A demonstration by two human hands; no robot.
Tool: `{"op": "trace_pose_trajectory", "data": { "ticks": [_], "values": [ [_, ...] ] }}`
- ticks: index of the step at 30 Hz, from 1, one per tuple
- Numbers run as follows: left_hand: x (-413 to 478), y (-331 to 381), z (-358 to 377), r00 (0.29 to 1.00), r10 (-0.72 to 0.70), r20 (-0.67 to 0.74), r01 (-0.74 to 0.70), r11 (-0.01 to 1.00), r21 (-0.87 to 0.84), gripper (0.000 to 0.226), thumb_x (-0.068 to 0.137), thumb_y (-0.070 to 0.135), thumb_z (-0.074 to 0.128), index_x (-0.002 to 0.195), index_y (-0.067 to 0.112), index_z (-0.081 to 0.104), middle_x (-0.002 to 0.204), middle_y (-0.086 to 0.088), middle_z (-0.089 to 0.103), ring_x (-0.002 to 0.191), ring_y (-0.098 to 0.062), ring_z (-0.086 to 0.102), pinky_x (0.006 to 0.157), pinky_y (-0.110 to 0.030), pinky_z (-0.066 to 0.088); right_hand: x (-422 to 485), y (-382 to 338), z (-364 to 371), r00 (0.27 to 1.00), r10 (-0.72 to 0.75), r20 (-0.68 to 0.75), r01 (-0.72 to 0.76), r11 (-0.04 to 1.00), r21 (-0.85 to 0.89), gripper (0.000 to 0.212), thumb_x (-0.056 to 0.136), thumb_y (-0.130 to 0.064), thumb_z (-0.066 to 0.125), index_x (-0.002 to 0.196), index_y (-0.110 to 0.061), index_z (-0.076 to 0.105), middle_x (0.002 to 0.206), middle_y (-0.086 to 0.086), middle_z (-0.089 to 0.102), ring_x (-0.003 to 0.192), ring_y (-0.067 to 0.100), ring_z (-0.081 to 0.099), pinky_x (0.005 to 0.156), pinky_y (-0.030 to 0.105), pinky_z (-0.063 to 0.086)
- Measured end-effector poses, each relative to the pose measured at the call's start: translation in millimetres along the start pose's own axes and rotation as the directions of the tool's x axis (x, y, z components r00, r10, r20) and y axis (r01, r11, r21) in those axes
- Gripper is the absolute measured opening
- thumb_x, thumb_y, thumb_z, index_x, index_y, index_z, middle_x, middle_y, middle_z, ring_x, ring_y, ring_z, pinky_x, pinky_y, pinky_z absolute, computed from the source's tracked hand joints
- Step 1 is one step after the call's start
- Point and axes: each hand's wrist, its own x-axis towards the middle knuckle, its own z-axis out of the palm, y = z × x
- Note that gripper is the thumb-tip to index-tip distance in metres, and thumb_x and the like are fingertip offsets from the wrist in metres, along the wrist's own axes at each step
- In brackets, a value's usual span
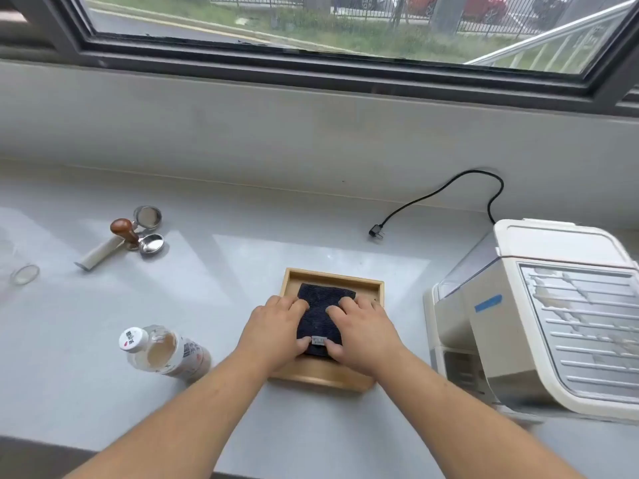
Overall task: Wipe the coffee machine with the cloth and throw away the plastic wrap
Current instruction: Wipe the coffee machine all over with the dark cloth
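The dark navy ribbed cloth (pixel 320 314) lies folded flat inside a shallow wooden tray (pixel 378 288), a small grey tag at its near edge. Off to the right stands the cream-white coffee machine (pixel 539 316), upright on the tabletop, well apart from the cloth, with a blue label on its side and clear plastic wrap (pixel 584 326), crinkled, clinging over its ribbed top panel.
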Motion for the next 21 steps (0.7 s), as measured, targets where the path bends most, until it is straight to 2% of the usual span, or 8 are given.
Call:
{"op": "trace_pose_trajectory", "data": {
  "ticks": [5,10,13,21],
  "values": [
    [4,1,13,0.999,-0.011,0.043,0.011,1.000,0.003,0.062,0.087,0.056,0.065,0.142,0.031,0.048,0.144,0.009,0.053,0.127,-0.021,0.051,0.098,-0.038,0.048,4,-3,17,1.000,-0.003,0.002,0.003,1.000,0.018,0.060,0.089,-0.059,0.052,0.139,-0.026,0.047,0.130,0.002,0.054,0.121,0.032,0.049,0.101,0.048,0.043],
    [7,0,20,0.999,0.014,0.047,-0.014,1.000,0.009,0.061,0.088,0.056,0.066,0.141,0.031,0.050,0.148,0.007,0.050,0.130,-0.021,0.049,0.101,-0.037,0.048,6,-4,27,1.000,-0.026,0.011,0.026,1.000,0.013,0.061,0.088,-0.057,0.059,0.139,-0.025,0.046,0.131,0.004,0.055,0.123,0.033,0.049,0.106,0.051,0.041],
    [9,-2,24,0.999,0.029,0.042,-0.030,0.999,0.028,0.059,0.088,0.056,0.066,0.139,0.031,0.052,0.146,0.007,0.051,0.129,-0.021,0.050,0.101,-0.037,0.048,7,-4,30,0.999,-0.050,-0.005,0.050,0.999,-0.012,0.050,0.091,-0.049,0.061,0.132,-0.022,0.053,0.126,0.006,0.058,0.120,0.032,0.051,0.105,0.049,0.043],
    [12,-4,28,0.998,0.049,0.047,-0.052,0.997,0.063,0.054,0.089,0.058,0.065,0.133,0.030,0.055,0.147,0.007,0.050,0.130,-0.021,0.049,0.102,-0.038,0.048,11,-6,31,0.998,-0.059,-0.029,0.057,0.997,-0.051,0.021,0.097,-0.024,0.052,0.114,-0.019,0.063,0.113,0.007,0.062,0.108,0.033,0.056,0.093,0.045,0.046]
  ]
}}
